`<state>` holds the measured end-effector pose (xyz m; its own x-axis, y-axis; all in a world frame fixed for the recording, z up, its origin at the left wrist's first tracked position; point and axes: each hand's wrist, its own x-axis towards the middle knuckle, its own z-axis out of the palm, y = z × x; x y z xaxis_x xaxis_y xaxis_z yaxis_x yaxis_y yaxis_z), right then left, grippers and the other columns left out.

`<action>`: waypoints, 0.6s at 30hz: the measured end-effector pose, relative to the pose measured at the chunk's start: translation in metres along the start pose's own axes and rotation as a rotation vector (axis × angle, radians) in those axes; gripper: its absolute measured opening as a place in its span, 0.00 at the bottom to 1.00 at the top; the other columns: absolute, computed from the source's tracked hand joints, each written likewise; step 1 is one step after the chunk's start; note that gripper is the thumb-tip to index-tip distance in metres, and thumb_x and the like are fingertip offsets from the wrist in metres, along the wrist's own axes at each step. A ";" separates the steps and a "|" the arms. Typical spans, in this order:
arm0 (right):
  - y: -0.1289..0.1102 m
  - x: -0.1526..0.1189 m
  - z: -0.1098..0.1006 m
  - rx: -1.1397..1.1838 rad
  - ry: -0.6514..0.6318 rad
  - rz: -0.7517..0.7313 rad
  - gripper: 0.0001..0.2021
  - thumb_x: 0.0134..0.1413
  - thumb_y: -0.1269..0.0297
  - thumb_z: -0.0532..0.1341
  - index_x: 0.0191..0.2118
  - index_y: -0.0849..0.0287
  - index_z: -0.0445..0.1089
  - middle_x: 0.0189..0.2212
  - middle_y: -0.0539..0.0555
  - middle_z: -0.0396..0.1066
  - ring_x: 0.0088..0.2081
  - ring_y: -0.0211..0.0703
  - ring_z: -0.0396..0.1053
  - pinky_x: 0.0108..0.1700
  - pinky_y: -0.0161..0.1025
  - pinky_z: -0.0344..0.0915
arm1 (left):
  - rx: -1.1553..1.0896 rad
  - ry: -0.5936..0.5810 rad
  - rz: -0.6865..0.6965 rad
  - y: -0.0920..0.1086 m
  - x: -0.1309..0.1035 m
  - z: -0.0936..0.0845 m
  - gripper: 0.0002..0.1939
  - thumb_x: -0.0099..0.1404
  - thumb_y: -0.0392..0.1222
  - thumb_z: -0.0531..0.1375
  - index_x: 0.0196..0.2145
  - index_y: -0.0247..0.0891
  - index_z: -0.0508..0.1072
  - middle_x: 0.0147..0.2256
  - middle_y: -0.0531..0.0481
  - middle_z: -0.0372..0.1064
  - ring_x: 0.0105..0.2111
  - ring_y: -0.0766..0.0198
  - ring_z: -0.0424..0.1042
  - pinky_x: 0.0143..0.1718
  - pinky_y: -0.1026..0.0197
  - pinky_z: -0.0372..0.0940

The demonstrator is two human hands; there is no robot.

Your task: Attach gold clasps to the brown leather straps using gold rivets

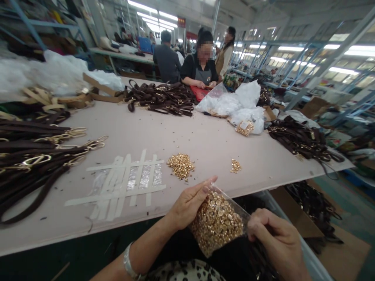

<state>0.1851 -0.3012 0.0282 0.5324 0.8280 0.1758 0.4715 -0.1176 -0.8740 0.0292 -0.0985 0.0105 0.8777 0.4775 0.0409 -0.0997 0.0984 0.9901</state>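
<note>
A clear plastic bag [218,220] full of small gold metal pieces is held over the table's front edge. My left hand [190,201] grips the bag's upper left side, with the thumb on the plastic. The fingers of my right hand [271,232] are closed on the bag's right corner. Beyond the bag, a pile of gold pieces [181,166] lies on the table [205,136], and a smaller pile [235,166] sits to its right. Left of the larger pile, strips of pale tape [127,179] cross over clear plastic on the tabletop.
Dark straps with gold clasps [38,156] lie at the left; more straps lie at the back [161,97] and right [301,140]. White plastic bags [246,101] stand at the back. A person [202,62] works across the table. Below right is a cardboard box [295,212].
</note>
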 end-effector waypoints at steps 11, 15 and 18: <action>-0.024 0.045 0.005 -0.241 -0.425 0.160 0.21 0.60 0.47 0.52 0.25 0.58 0.61 0.22 0.47 0.60 0.27 0.38 0.60 0.29 0.34 0.55 | 0.255 -0.237 0.027 -0.005 -0.005 0.007 0.23 0.75 0.49 0.45 0.40 0.35 0.75 0.35 0.48 0.73 0.36 0.63 0.71 0.40 0.63 0.64; -0.026 0.067 0.028 -0.267 -0.598 0.132 0.20 0.58 0.50 0.56 0.23 0.58 0.58 0.20 0.45 0.55 0.26 0.36 0.54 0.29 0.34 0.49 | 0.287 -0.303 -0.006 -0.010 -0.006 0.000 0.21 0.73 0.51 0.49 0.27 0.36 0.67 0.22 0.57 0.56 0.24 0.69 0.56 0.26 0.67 0.54; -0.022 0.074 0.035 -0.296 -0.703 0.162 0.18 0.58 0.54 0.59 0.23 0.59 0.59 0.21 0.44 0.53 0.27 0.34 0.52 0.28 0.33 0.47 | 0.303 -0.394 -0.034 -0.012 -0.011 -0.005 0.22 0.72 0.54 0.48 0.25 0.37 0.62 0.21 0.58 0.51 0.22 0.71 0.52 0.22 0.67 0.50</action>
<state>0.1897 -0.2178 0.0445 0.0868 0.9295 -0.3584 0.6468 -0.3262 -0.6893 0.0188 -0.1009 -0.0025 0.9944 0.1060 -0.0028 0.0217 -0.1775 0.9839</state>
